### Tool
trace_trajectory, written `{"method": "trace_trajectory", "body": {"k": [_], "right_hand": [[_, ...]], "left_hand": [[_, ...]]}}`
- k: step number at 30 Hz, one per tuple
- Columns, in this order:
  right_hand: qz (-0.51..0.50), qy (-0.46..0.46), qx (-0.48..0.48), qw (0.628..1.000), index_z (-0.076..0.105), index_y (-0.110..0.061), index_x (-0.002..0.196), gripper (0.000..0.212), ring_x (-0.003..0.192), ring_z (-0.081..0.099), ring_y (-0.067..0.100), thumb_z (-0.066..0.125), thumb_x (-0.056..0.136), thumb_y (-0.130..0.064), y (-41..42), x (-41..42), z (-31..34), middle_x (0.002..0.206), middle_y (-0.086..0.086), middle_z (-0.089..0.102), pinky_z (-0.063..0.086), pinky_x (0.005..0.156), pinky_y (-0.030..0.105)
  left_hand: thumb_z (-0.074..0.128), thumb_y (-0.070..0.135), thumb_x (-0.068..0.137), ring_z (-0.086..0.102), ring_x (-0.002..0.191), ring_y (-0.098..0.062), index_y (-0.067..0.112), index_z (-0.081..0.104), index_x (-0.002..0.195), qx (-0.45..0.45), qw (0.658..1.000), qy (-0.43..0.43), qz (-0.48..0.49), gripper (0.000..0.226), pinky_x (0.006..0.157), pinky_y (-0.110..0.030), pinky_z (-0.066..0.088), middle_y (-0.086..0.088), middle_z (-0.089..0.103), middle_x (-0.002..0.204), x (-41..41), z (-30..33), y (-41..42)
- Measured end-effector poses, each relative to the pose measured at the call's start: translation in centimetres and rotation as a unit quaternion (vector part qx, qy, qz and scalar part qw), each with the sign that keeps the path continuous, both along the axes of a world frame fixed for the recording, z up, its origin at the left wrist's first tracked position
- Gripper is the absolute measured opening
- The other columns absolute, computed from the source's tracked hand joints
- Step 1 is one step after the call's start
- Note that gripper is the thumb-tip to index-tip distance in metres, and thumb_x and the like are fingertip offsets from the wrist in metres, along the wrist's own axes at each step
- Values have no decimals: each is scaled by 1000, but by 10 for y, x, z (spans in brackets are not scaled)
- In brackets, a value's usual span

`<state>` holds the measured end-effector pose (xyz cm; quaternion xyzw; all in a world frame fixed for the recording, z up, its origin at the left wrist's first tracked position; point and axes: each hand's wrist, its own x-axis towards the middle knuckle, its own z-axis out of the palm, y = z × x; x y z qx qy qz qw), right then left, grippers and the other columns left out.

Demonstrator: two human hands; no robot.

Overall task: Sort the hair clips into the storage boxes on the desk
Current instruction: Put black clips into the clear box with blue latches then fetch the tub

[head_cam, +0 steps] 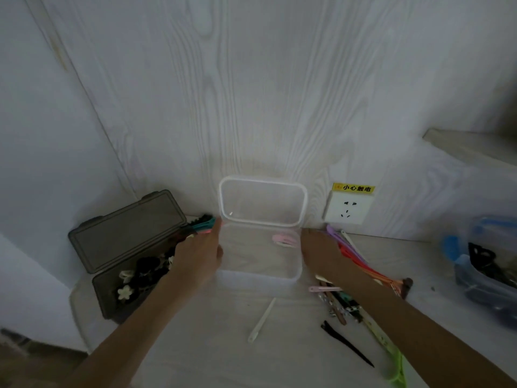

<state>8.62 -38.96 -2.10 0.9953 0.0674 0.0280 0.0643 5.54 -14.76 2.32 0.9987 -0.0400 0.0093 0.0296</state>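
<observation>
Clear box (pixel 258 277) between both hands.

Your left hand (pixel 200 254): bare, with nothing worn on the back of it or at the wrist.
Your right hand (pixel 321 252): likewise bare; its fingers are too blurred for you to make out any detail.
Your forearms: both uncovered from wrist to the frame's lower edge, so you see no sleeve or cuff.
Outline: slender, tapering toward each wrist.
</observation>
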Motion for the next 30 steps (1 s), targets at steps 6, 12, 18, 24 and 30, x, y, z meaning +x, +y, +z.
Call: {"method": "trace_trajectory", "body": {"k": [6, 12, 18, 24, 30], "right_hand": [[9, -20, 101, 995, 57, -11, 110, 21, 99, 64, 26, 45, 92, -10, -8, -4, -9, 105, 10, 67, 48, 85, 35], [-60, 24, 244, 968, 62, -5, 80, 17, 67, 56, 23, 49, 89, -11, -17, -33, 23, 72, 10, 58, 36, 58, 25], [-123, 23, 292, 948, 60, 1, 72, 18, 49, 31, 13, 46, 83, 3, -43, -70, 56, 55, 5, 35, 22, 50, 24], [-13, -17, 365, 931, 62, 16, 92, 20, 58, 37, 16, 50, 84, 1, -28, -94, 76, 71, 12, 47, 25, 53, 24], [38, -81, 246, 965, 67, -27, 109, 25, 97, 58, 25, 49, 92, -24, 31, -63, 52, 106, 4, 69, 42, 84, 35]], "left_hand": [[41, 29, 94, 58, 107, -33, 25, 38, 137, -46, 997, -67, 16, 43, 84, -37, 47, -10, 60, 122, -4, -15, -7], [44, 34, 94, 57, 108, -32, 21, 37, 137, -102, 984, -149, -9, 46, 85, -39, 47, -9, 58, 120, -39, -11, -4], [46, 22, 92, 57, 110, -31, 15, 50, 125, -89, 990, -108, 0, 34, 87, -36, 48, -10, 59, 121, -60, -4, 5], [43, 25, 96, 65, 58, -11, 17, 53, 127, -382, 924, 16, 22, 33, 49, -21, 47, 0, 69, 83, -58, -36, 8], [55, 23, 91, 67, 59, -12, 11, 55, 125, -478, 878, 0, 26, 36, 47, -21, 44, 0, 71, 76, -38, -52, -10]]}}
